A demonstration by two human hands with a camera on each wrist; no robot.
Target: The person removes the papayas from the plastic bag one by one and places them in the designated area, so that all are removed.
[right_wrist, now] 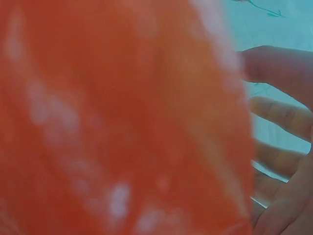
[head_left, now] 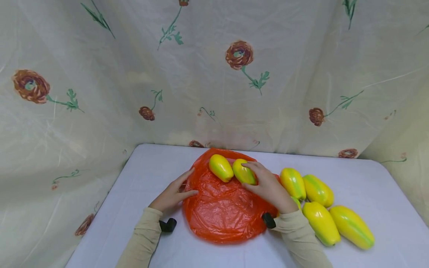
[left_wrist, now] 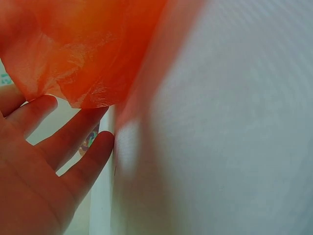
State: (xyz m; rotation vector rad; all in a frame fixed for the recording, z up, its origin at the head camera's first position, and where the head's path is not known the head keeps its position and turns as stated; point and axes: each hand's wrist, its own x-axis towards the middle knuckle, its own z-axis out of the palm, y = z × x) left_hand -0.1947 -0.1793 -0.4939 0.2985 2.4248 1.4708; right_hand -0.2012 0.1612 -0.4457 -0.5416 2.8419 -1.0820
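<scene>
A red plastic bag (head_left: 224, 212) lies spread on the table, with two yellow-green papayas at its far end. My right hand (head_left: 268, 182) holds the right-hand papaya (head_left: 242, 172), fingers over its top and thumb at its near side. Beside it, to the left, sits the other papaya (head_left: 220, 167). At the bag's left edge is my left hand (head_left: 172, 191), its fingers spread and fairly straight. The left wrist view shows its fingertips (left_wrist: 46, 104) right at the bag's rim. In the right wrist view the bag (right_wrist: 122, 117) covers most of the picture and hides the papaya.
Several more papayas (head_left: 318, 221) lie in a group on the table right of the bag, partly behind my right forearm. The white table (head_left: 161, 160) ends at a flower-patterned curtain (head_left: 214, 74) that hangs behind it and at the sides.
</scene>
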